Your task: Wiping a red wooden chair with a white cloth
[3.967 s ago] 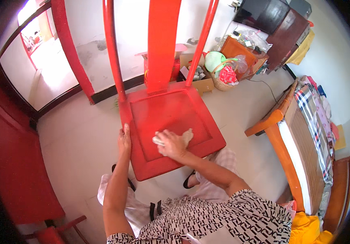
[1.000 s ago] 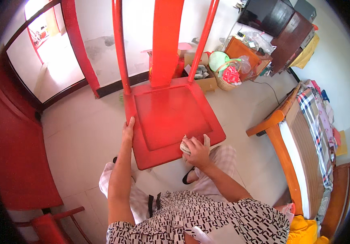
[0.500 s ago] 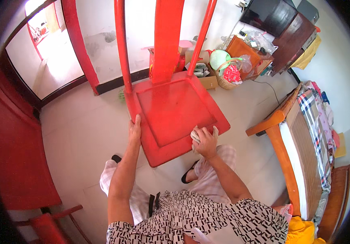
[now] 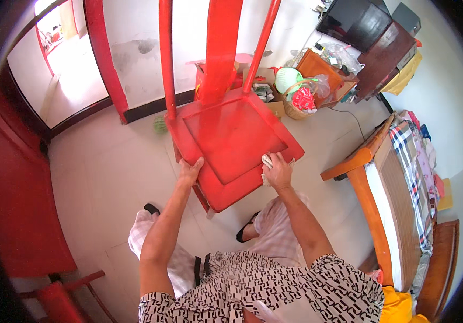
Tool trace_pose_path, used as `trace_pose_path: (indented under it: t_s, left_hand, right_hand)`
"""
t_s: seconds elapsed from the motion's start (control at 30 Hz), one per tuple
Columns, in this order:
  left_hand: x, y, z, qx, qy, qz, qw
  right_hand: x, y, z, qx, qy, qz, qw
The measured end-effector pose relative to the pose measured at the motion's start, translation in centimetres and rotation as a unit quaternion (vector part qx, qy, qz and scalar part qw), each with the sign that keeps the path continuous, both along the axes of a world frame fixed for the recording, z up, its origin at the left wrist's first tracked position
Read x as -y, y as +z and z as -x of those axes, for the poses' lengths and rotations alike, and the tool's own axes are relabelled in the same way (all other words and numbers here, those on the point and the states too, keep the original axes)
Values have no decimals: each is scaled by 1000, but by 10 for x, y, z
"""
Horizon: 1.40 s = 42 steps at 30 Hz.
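A red wooden chair [image 4: 234, 140] with a tall back faces me, its flat seat bordered by a raised rim. My left hand [image 4: 191, 171] is closed around the seat's left edge, thumb on top, fingers hidden beneath. At the front right edge of the seat, my right hand [image 4: 279, 171] presses a crumpled whitish cloth [image 4: 267, 161] against the wood. Part of the cloth shows on either side of its fingers. Below the front corner, a bit of a chair leg is visible.
Behind the chair stand a cardboard box [image 4: 276, 107], a wicker basket [image 4: 297, 112] and a wooden cabinet [image 4: 314, 65]. A wooden bed [image 4: 374, 215] runs along the right. Red furniture [image 4: 26, 204] is at the left, and a green round thing [image 4: 159, 125] lies by the wall.
The chair has turned and tilted slightly, so a leg shows under its front corner. My left hand has shifted right with the edge; my right hand and cloth have moved right and farther away.
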<state>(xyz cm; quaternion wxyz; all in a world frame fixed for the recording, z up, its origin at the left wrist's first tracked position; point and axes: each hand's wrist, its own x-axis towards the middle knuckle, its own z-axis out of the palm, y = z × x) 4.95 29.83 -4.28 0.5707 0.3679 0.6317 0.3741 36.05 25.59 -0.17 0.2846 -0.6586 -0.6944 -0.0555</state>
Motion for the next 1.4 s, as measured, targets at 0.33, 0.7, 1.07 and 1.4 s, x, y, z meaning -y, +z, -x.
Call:
trace_pose_path:
  t_s: [0.33,0.7,1.07,1.4]
  left_hand:
    - [4,11,16,5,108,-246,963]
    - [39,65,-3,118,5,-263,957]
    - [32,66,8,312,3,-152,938]
    - [-5,37,63,305,262,-117,908]
  right_hand:
    - [8,10,53,51,-53,92,993]
    - [-27,29,153,-644,135,294,694]
    - [-8,50,150,-455,233,217,831]
    - [29,3,190,110,199,149,962]
